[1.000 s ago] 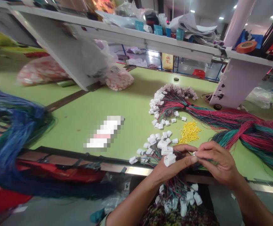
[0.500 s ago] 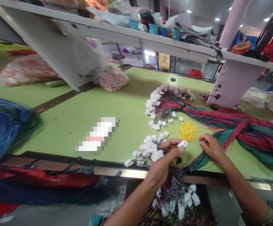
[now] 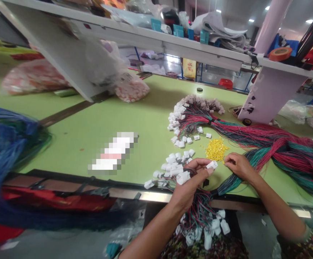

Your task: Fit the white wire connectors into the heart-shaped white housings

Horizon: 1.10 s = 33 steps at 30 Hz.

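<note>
My left hand (image 3: pixel 186 187) is closed, pinching a white plastic connector (image 3: pixel 212 165) between thumb and fingers. More white connectors (image 3: pixel 172 168) on thin wires lie around that hand, some on the table and others hanging over its front edge. Just right of it is a heap of small yellow pieces (image 3: pixel 216 149). At the heap's lower right edge, the thumb and forefinger of my right hand (image 3: pixel 239 167) are drawn together in a pinch; whatever they hold is too small to make out. Beneath the right wrist passes a green and black wire bundle (image 3: pixel 228 184).
A tied bundle of red and black wires (image 3: pixel 234 130) with white connectors lies behind the yellow heap. Blue wires (image 3: pixel 8 136) spill off the table (image 3: pixel 91 122) at left. A loaded shelf (image 3: pixel 145 34) spans the back. A bag of pale parts (image 3: pixel 132 88) stands below it.
My right hand has moved slightly left to the edge of the yellow heap, and its fingertips have come together. The left hand keeps its hold on the connector. The view has shifted slightly.
</note>
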{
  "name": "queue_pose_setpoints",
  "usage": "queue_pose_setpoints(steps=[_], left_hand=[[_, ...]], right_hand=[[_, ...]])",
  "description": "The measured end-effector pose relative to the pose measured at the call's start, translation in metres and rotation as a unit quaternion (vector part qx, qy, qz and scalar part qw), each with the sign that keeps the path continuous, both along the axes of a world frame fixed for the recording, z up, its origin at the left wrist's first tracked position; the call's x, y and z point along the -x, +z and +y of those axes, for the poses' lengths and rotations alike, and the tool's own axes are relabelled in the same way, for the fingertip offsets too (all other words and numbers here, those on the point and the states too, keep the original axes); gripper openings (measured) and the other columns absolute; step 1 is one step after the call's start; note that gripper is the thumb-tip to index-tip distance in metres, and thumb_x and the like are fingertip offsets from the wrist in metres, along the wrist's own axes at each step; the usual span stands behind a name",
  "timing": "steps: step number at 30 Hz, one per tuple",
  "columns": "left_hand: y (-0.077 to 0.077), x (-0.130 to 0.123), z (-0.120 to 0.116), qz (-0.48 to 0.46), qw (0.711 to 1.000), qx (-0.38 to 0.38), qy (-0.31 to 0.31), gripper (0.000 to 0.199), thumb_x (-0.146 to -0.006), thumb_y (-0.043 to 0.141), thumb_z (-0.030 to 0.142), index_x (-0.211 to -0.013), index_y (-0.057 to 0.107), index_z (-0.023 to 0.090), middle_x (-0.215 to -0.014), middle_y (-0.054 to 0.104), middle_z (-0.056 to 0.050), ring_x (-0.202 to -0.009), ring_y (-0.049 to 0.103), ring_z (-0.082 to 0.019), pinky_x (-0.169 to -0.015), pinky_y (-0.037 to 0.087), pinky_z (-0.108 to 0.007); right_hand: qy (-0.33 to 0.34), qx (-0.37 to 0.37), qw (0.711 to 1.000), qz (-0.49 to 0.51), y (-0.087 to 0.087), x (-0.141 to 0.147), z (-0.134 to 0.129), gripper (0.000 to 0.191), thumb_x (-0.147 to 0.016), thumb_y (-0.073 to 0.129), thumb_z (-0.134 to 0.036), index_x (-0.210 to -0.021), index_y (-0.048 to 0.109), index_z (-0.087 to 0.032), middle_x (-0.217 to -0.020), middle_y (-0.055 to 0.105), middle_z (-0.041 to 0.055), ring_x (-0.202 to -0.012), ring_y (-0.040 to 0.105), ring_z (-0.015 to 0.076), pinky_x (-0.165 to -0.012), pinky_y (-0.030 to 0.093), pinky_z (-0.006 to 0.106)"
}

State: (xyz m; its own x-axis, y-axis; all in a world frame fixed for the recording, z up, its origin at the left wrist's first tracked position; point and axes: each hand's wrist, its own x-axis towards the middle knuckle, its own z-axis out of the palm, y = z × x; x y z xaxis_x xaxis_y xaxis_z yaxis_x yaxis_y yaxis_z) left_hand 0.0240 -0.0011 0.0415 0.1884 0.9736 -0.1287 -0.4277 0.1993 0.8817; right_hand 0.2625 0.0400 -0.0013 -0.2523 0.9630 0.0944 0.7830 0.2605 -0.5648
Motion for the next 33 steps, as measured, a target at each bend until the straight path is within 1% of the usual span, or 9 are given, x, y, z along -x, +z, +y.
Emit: queue_pose_setpoints(steps=[6,9,14,19,22,25,29,31,33], left_hand=[[0.004,0.001,-0.002,-0.009,1.000,0.021,0.005,0.020,-0.065,0.086,0.027,-0.081,0.077,0.019,-0.065,0.066,0.000,-0.054,0.050,-0.010,-0.052,0.037,-0.023],[0.003,0.001,-0.002,-0.019,0.999,0.027,0.006,0.021,-0.065,0.087,0.027,-0.081,0.077,0.019,-0.066,0.068,0.000,-0.055,0.051,-0.009,-0.053,0.038,-0.021],[-0.001,0.000,0.000,-0.025,0.999,0.025,0.004,0.021,-0.065,0.087,0.028,-0.082,0.077,0.020,-0.069,0.069,0.000,-0.059,0.055,-0.010,-0.055,0.041,-0.022],[-0.004,0.001,0.000,-0.022,0.999,0.026,0.005,0.023,-0.065,0.088,0.028,-0.083,0.077,0.019,-0.073,0.071,-0.002,-0.064,0.059,-0.012,-0.059,0.044,-0.023],[-0.006,0.001,-0.001,-0.029,0.999,0.015,-0.004,0.022,-0.066,0.089,0.028,-0.083,0.078,0.020,-0.075,0.073,-0.002,-0.071,0.063,-0.015,-0.065,0.048,-0.024],[-0.012,0.001,-0.003,-0.026,1.000,-0.005,-0.003,0.022,-0.067,0.089,0.027,-0.085,0.078,0.021,-0.084,0.076,-0.004,-0.078,0.066,-0.017,-0.072,0.051,-0.026],[-0.021,0.002,-0.007,0.014,0.998,-0.059,0.008,0.021,-0.072,0.086,0.029,-0.090,0.078,0.023,-0.081,0.075,-0.002,-0.072,0.064,-0.015,-0.067,0.050,-0.026],[-0.024,0.004,-0.010,0.053,0.993,-0.105,0.015,0.018,-0.077,0.083,0.029,-0.093,0.077,0.024,-0.083,0.075,-0.002,-0.073,0.065,-0.016,-0.067,0.051,-0.027],[-0.026,0.006,-0.012,0.091,0.983,-0.158,0.023,0.016,-0.081,0.080,0.026,-0.096,0.077,0.025,-0.091,0.076,-0.003,-0.082,0.067,-0.018,-0.074,0.053,-0.030]], right_hand=[[-0.016,0.001,0.999,0.030,-0.011,-0.003,-0.003,0.008,-0.083,0.063,-0.016,-0.088,0.068,-0.018,-0.080,0.067,0.0022,-0.066,0.060,0.0154,-0.064,0.047,0.026],[-0.007,-0.007,0.999,0.031,-0.013,-0.006,-0.002,0.010,-0.084,0.063,-0.015,-0.089,0.071,-0.018,-0.086,0.067,0.0039,-0.070,0.062,0.0163,-0.067,0.047,0.027],[0.012,-0.015,0.999,0.030,-0.012,-0.005,-0.004,0.013,-0.088,0.062,-0.017,-0.088,0.074,-0.020,-0.088,0.068,0.0047,-0.078,0.064,0.0186,-0.076,0.047,0.030],[0.015,-0.019,0.999,0.043,-0.013,-0.002,-0.006,0.011,-0.087,0.064,-0.016,-0.085,0.074,-0.019,-0.085,0.068,0.0041,-0.074,0.063,0.0179,-0.073,0.046,0.030],[0.014,-0.027,0.997,0.066,-0.009,0.002,-0.007,0.011,-0.088,0.064,-0.017,-0.083,0.073,-0.019,-0.082,0.068,0.0034,-0.075,0.064,0.0180,-0.073,0.047,0.030],[0.004,-0.046,0.993,0.107,0.007,0.012,-0.015,0.011,-0.092,0.063,-0.021,-0.087,0.072,-0.018,-0.082,0.067,0.0032,-0.074,0.063,0.0171,-0.069,0.049,0.029],[0.015,-0.093,0.970,0.225,0.045,0.037,-0.042,0.009,-0.094,0.066,-0.026,-0.092,0.071,-0.020,-0.085,0.067,0.0027,-0.078,0.064,0.0166,-0.069,0.051,0.027],[0.046,-0.123,0.962,0.239,0.062,0.049,-0.058,0.006,-0.096,0.065,-0.022,-0.095,0.070,-0.021,-0.087,0.067,0.0022,-0.081,0.064,0.0160,-0.073,0.052,0.027],[0.067,-0.163,0.961,0.216,0.072,0.057,-0.070,0.009,-0.097,0.062,-0.017,-0.101,0.069,-0.022,-0.090,0.067,0.0025,-0.083,0.064,0.0156,-0.075,0.053,0.028]])
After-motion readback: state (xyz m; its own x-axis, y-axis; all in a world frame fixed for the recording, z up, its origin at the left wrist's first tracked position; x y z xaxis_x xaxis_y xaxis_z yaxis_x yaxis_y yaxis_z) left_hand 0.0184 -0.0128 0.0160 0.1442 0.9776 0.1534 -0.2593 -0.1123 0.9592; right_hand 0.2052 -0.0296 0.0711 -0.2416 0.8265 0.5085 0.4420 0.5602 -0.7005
